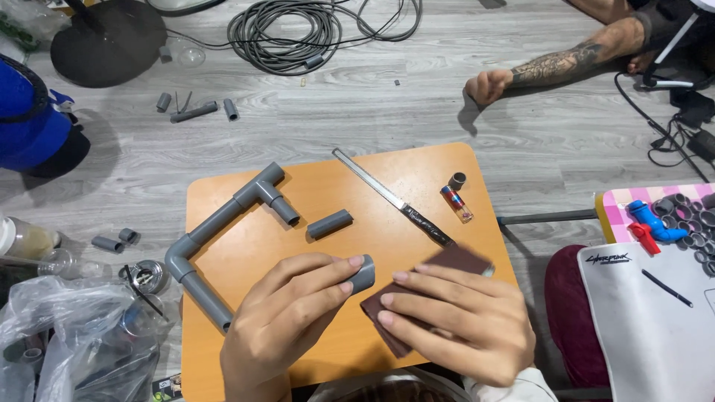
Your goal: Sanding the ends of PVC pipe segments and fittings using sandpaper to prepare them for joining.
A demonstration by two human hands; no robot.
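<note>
Head view: your left hand (pixel 287 316) grips a short grey pipe piece (pixel 363 274) at lower centre, its long axis pointing right toward the brown sanding sheet (pixel 424 286). Your right hand (pixel 454 320) lies flat, fingers spread, pressing that sheet to the bench (pixel 223 193). A small red-and-blue lighter (pixel 456 203) lies at right of centre.
</note>
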